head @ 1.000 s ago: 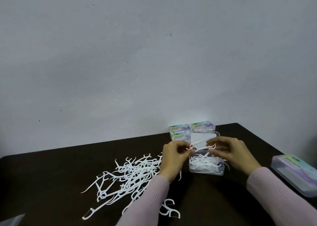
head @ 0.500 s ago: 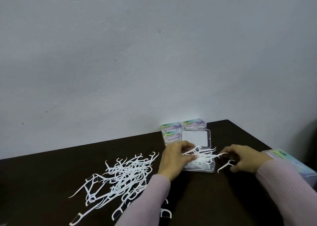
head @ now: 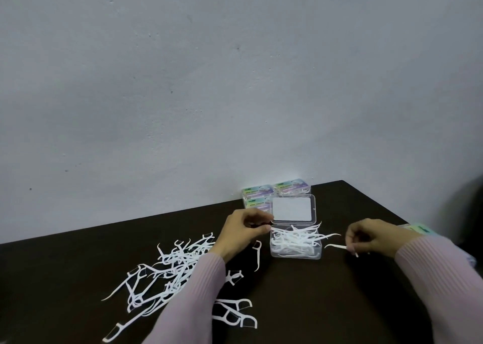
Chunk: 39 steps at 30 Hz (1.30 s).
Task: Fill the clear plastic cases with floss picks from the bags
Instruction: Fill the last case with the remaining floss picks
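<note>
- Centrally, toward the far edge of the dark table [head: 326, 304], stands an open clear case [head: 295, 251], its lid [head: 293, 209] tipped up behind it and white floss picks [head: 296, 236] heaped inside, several poking over the right rim.
- At the case's left wall, the left hand [head: 241, 232] has its fingers curled, thumb and forefinger meeting at the rim; whether they pinch a pick or only touch the case is hard to tell.
- Well to the right of the case, the right hand [head: 376, 236] pinches a single floss pick [head: 337, 246] between curled fingertips, low over the table.
- Left of the case, a loose pile of floss picks [head: 170, 268] spreads toward the near edge, partly under the left sleeve [head: 193, 296].
- Behind the lid, by the far edge, sit closed labelled cases [head: 277, 190].
- Another closed case [head: 415, 229] lies at the right edge, behind the right hand.
</note>
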Motion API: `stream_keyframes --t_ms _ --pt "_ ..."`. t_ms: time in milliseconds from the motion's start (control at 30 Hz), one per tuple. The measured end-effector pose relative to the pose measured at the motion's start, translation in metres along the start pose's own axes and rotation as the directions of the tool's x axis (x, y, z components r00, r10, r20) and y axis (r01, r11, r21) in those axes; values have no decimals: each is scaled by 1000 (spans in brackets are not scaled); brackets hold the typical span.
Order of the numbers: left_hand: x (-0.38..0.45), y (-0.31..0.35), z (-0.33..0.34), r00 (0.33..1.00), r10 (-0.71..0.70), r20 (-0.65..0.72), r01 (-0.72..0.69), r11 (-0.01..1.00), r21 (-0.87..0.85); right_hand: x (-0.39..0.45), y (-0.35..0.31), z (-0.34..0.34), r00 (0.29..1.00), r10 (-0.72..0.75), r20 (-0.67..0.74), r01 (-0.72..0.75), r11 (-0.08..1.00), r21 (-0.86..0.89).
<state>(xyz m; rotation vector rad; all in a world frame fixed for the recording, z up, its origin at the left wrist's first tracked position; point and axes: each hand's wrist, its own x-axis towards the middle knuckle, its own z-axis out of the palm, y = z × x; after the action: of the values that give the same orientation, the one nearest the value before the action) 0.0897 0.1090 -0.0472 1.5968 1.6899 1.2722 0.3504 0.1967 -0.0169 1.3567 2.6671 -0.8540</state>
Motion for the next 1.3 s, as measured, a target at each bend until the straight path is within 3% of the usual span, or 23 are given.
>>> stream_keyframes --t_ms 100,200,267,367,467,700,833,1000,1133,1300 --pt "-2 -1 4 1000 -14 11 14 999 51 -2 7 -2 996 24 -89 -9 986 164" --pt "-2 1 11 999 18 -36 -14 993 114 3 4 1 970 7 -241 30 988 149" --pt "-1 4 14 998 49 -50 -42 989 143 6 -4 4 953 0 -302 77 967 242" --pt "-2 8 18 994 94 -52 -83 980 183 6 -17 9 972 40 -232 73 886 458" --pt "-2 9 23 993 107 -48 -94 970 224 7 -24 15 975 83 -208 17 898 441" --pt "-2 7 25 994 104 -14 -94 939 330 5 -25 11 880 170 -444 87 862 500" --pt "-1 6 25 988 138 -73 -104 932 347 5 -34 18 860 43 -509 195 892 407" --pt "-1 7 23 967 147 -208 -82 953 292 14 -43 35 875 -109 -471 188 975 123" --pt "-4 8 24 985 141 -102 -115 966 230 13 -42 33 847 -153 -509 198 979 36" --pt "-5 5 26 993 104 57 -115 960 254 13 -40 33 868 -208 -451 216 976 -35"
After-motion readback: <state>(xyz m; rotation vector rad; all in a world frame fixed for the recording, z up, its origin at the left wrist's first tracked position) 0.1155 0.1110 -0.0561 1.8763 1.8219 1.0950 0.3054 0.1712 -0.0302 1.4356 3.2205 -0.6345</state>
